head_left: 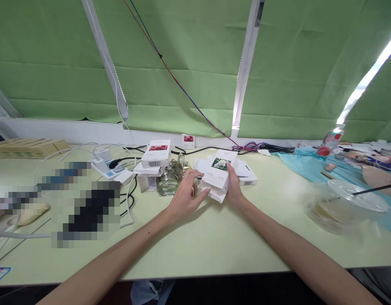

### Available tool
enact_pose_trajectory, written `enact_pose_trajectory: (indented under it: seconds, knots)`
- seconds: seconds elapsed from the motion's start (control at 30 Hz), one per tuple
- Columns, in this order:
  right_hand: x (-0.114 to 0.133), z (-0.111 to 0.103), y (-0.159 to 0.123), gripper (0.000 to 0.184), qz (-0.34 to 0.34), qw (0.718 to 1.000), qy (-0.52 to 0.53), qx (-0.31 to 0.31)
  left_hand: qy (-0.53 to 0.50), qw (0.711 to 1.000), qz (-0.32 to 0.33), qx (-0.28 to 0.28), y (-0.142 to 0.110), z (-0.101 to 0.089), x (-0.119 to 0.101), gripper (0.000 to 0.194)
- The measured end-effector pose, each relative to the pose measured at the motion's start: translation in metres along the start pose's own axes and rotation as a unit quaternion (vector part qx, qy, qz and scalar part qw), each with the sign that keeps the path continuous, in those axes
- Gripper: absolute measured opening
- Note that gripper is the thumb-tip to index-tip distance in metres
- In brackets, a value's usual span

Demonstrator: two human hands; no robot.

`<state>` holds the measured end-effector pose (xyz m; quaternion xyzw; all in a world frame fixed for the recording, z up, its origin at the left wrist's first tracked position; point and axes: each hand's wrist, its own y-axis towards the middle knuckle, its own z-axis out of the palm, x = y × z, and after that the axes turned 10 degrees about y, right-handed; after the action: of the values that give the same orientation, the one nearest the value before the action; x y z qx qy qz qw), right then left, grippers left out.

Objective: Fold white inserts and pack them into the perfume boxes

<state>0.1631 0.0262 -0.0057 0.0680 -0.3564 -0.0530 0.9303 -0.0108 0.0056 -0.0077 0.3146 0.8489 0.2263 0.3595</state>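
Green blinds [189, 63] hang beyond the far edge of your pale counter [214, 245]. Toward the middle of that edge, you hold the white flower box [217, 176] tilted, its near end open. Your right hand [234, 188] is closed on its right side; your left hand [185, 194] has fingers and thumb parted at the open end. White boxes [246, 173] lie just behind; left of your hands are glass bottles [168, 181], then a red-pictured box [156, 154]. A lidded plastic container [338, 209] sits near the counter's right side.

Left hand [189, 191]: fingers curled, thumb extended | right hand [233, 186]: gripping | forearms: converging forward
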Motion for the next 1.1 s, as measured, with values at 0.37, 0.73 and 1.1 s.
enact_pose_trajectory:
  seconds: [0.37,0.73,1.1]
  knots:
    - [0.009,0.006,-0.004,0.065,0.133,0.990,0.045,0.022,0.075,0.995,0.065,0.015,-0.003,-0.004,-0.003,0.026]
    - [0.011,0.002,-0.004,0.066,0.161,0.984,0.058,0.051,0.107,0.987,0.115,0.021,-0.003,-0.002,0.001,0.020]
    - [0.010,0.002,-0.001,0.063,0.129,0.990,0.055,0.009,0.155,0.977,0.144,-0.011,0.000,-0.002,0.001,0.010]
